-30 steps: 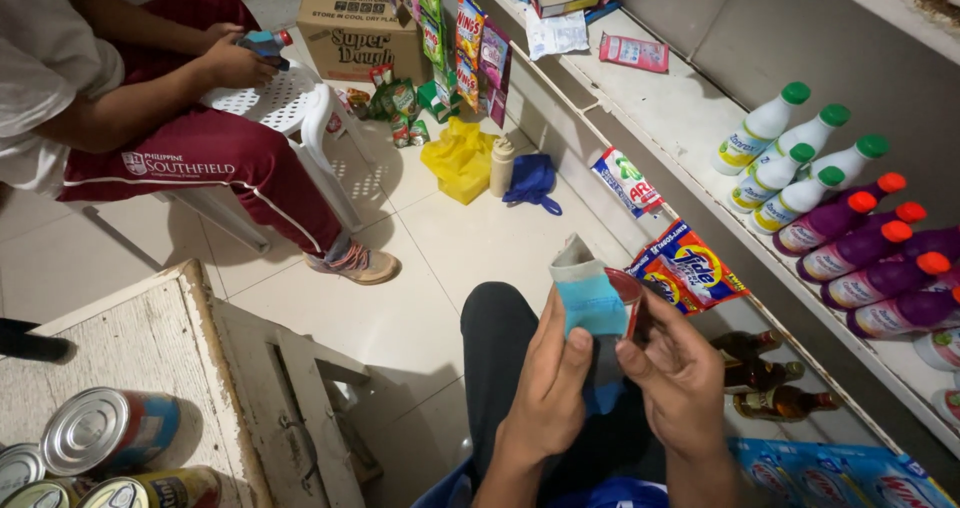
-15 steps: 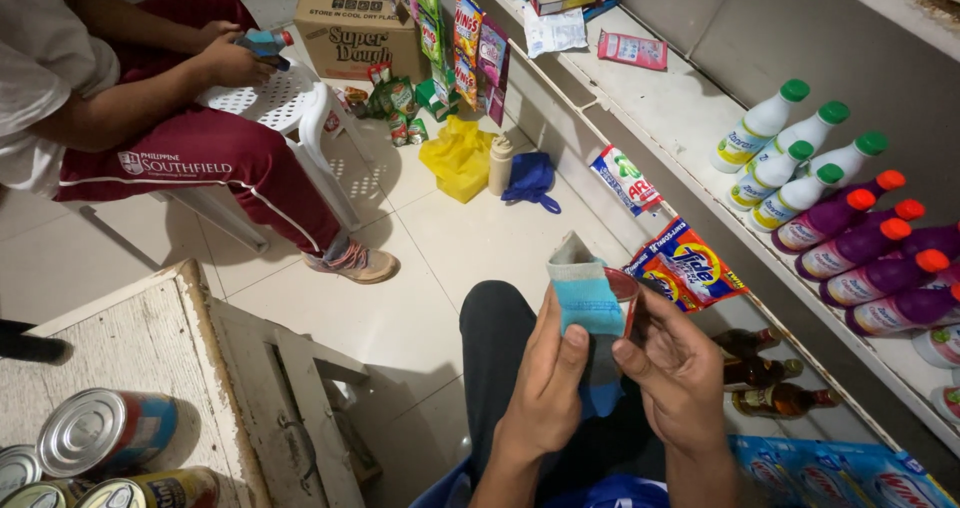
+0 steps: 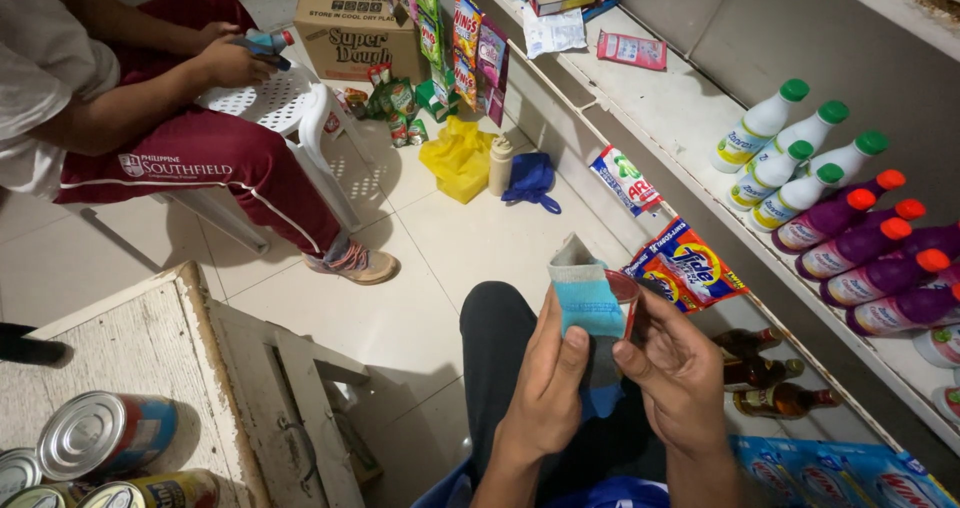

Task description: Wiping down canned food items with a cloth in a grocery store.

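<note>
Two long shelves (image 3: pixel 660 118) run down our right side, the biggest things in view, and beside them lies the pale tiled floor (image 3: pixel 400 308). At upper left another person in maroon trousers (image 3: pixel 215 163) sits by a white plastic chair (image 3: pixel 290 108), gripping a small bottle (image 3: pixel 262 42). Behind the chair stands a cardboard box (image 3: pixel 355 28). At lower left we see a worn wooden counter (image 3: pixel 120 358) bearing several tin cans (image 3: pixel 105 433). On the upper shelf stand white bottles with green caps (image 3: pixel 785 158) and, next to them, purple bottles with orange caps (image 3: pixel 870 248). Detergent sachets (image 3: pixel 685 268) hang from the shelf edge, and brown glass bottles (image 3: pixel 770 368) lie below. A yellow plastic bag (image 3: pixel 458 158) and a blue cloth (image 3: pixel 530 180) rest on the floor near the shelf.

Over our dark-trousered lap, our left hand (image 3: pixel 548 378) and right hand (image 3: pixel 680 368) both close around a blue and grey cloth (image 3: pixel 588 303), thumbs pressed to its lower part. A small clear cup with a red rim (image 3: pixel 622 293) sits just behind the cloth, against our right fingers.
</note>
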